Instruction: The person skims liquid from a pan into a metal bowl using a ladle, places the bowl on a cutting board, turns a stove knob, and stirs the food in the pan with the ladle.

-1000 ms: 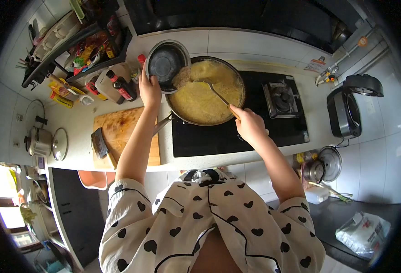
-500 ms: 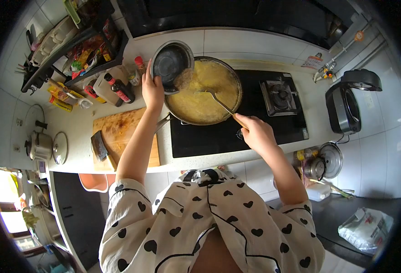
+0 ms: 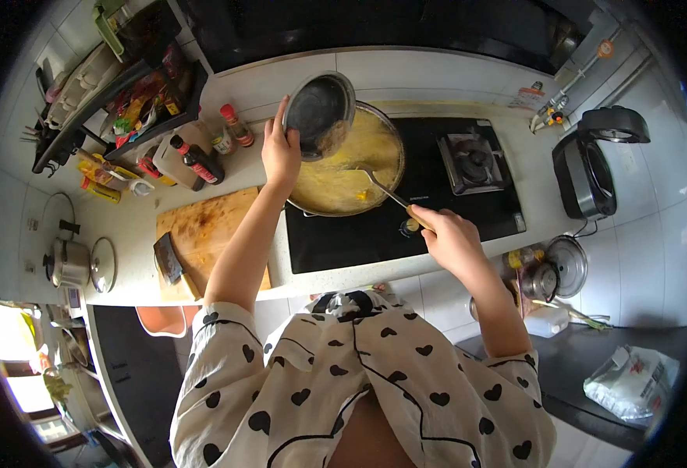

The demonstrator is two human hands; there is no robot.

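Note:
My left hand (image 3: 282, 160) grips the rim of a metal bowl (image 3: 316, 101), which is tilted over the left part of a large round pan (image 3: 401, 156). Brownish, wet-looking contents (image 3: 331, 139) lie at the bowl's lowered edge. Yellow, soupy food (image 3: 335, 183) fills the pan, and a small orange-yellow piece (image 3: 362, 195) shows near its front. In my right hand (image 3: 451, 238) is the wooden handle of a metal spatula (image 3: 391, 195). The spatula's head sits in the yellow food and is partly hidden. My left forearm covers the pan's handle.
Left of the black stove (image 3: 335, 246) lies a wooden cutting board (image 3: 222, 222) with a cleaver (image 3: 168, 257) on it. Sauce bottles (image 3: 200, 160) stand behind. A second burner (image 3: 474, 164) is on the right, beside a black appliance (image 3: 589, 175).
The bowl has moved right, farther over the pan. The spatula's head has shifted toward me and slightly right in the yellow food. The view has turned a little.

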